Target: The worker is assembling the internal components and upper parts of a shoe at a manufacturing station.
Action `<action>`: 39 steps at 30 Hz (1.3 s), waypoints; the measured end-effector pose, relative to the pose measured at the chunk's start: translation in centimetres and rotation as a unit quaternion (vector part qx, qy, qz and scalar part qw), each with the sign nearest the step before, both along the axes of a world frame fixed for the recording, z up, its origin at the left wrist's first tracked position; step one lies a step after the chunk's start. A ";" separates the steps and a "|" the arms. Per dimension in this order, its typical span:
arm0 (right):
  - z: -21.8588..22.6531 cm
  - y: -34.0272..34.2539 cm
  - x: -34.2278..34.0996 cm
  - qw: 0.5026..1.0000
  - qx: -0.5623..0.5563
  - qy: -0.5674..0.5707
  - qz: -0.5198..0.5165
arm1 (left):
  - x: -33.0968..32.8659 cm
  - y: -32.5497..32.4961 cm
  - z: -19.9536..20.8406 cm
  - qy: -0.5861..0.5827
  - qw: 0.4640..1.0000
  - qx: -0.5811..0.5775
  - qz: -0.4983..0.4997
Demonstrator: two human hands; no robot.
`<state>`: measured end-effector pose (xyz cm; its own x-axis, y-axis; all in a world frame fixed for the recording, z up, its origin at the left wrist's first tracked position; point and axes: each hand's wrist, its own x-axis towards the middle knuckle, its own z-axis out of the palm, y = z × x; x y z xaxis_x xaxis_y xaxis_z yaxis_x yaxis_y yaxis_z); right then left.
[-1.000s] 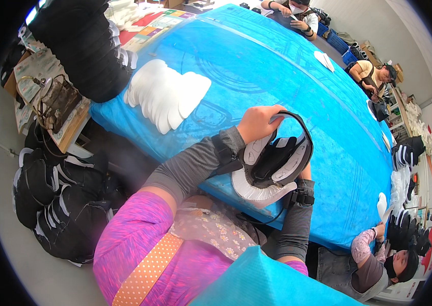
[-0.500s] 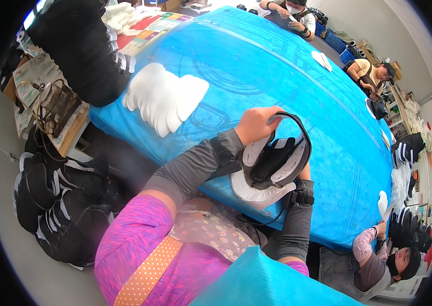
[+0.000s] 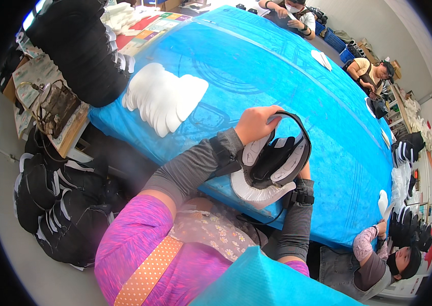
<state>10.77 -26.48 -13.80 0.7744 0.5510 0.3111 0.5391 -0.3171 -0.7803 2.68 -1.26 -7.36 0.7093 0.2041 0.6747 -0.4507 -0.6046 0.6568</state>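
Note:
A black shoe upper [image 3: 272, 162] with pale lining patches and a pleated white lower edge is held over the near edge of the blue-covered table [image 3: 226, 127]. My left hand [image 3: 258, 124] is closed on the far end of its black rim, thumb and fingers pinching the material. Only a sliver of my right hand [image 3: 305, 172] shows at the upper's right side. The rest of that hand lies behind the upper, with its fingers hidden. To the left, a fanned pile of white insole-shaped pieces [image 3: 162, 97] rests on the table.
A tall stack of black uppers [image 3: 76, 51] stands at the table's far left corner. More black uppers [image 3: 63, 209] are heaped below it at the left. A brown bag [image 3: 55, 109] sits on a side table. Co-workers [image 3: 374, 260] are along the table's right and far sides.

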 end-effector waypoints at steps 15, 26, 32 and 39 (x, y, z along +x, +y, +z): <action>-0.7 -0.2 0.5 0.999 0.012 -0.031 0.008 | -0.1 -0.1 0.2 -0.003 1.000 0.003 0.000; 0.1 0.1 0.1 1.000 -0.012 0.004 0.004 | -0.1 -0.1 0.1 -0.005 1.000 -0.002 -0.005; -0.3 -0.2 0.4 1.000 0.003 0.019 -0.002 | -0.1 -0.2 0.4 0.002 1.000 -0.006 -0.008; 0.5 0.3 -0.3 0.999 0.016 0.035 0.002 | -0.2 -0.1 0.3 -0.008 1.000 -0.003 -0.001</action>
<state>10.51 -26.19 -13.29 0.7923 0.5454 0.2734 0.4839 -0.2888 -0.8261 2.44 -1.40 -7.05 0.6984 0.2067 0.6852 -0.4634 -0.5989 0.6531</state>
